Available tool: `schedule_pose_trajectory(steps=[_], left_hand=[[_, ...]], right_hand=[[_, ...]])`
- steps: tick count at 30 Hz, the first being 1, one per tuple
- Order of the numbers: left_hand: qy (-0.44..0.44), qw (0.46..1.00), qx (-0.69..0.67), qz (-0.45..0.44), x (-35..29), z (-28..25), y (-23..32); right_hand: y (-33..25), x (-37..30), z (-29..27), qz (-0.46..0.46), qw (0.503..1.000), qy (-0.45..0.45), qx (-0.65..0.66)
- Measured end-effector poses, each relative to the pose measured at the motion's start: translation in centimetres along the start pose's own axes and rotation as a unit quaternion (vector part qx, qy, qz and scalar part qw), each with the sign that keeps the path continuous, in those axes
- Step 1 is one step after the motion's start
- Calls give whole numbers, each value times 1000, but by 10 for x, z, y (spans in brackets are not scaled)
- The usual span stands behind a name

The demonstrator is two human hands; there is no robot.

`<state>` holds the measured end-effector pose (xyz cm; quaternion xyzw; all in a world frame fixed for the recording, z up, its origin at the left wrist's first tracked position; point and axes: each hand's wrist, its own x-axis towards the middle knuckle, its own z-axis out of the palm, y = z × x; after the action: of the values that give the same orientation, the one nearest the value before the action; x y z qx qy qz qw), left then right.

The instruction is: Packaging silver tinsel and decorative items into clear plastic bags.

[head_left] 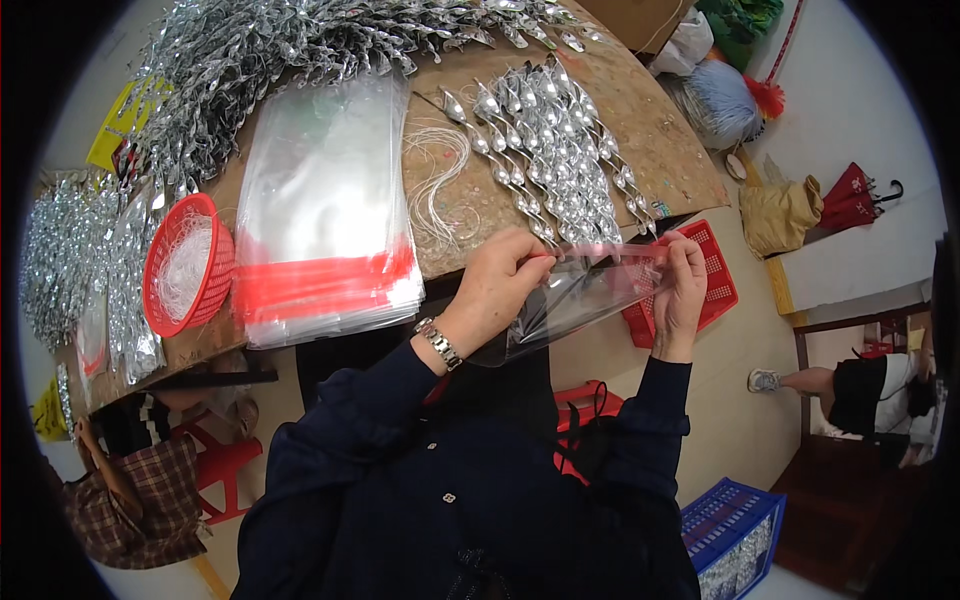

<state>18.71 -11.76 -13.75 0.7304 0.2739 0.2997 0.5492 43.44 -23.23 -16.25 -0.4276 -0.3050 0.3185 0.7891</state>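
Observation:
A clear plastic bag (585, 300) hangs just off the table's near edge, its reddish rim stretched between my two hands. My left hand (490, 285), with a metal watch at the wrist, pinches the rim's left end. At the other end, the thumb and fingers of my right hand (681, 285) are closed on the rim. Silver twisted strands (560, 150) lie side by side on the brown table (655, 130), their near ends right at the bag's mouth. Whether any end is inside the bag, I cannot tell.
Left of my hands lie loose white strings (437, 180) and a stack of clear bags (320, 180) with red bands. A red basket (222, 270) holds clear thread. Silver garlands (230, 70) are heaped behind. A red crate (715, 265) and blue crate (725, 525) stand on the right.

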Motion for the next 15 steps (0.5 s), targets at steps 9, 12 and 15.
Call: schedule_pose_trajectory(steps=[9,12,15], left_hand=[[-9,999,46,-5,1,-3,6],[-12,998,54,-6,2,-4,7],[24,1000,17,-4,1,-1,1]], right_hand=[[9,7,-7,22,999,31,-14],[13,9,-8,13,999,43,-27],[15,9,-1,6,997,63,-43]])
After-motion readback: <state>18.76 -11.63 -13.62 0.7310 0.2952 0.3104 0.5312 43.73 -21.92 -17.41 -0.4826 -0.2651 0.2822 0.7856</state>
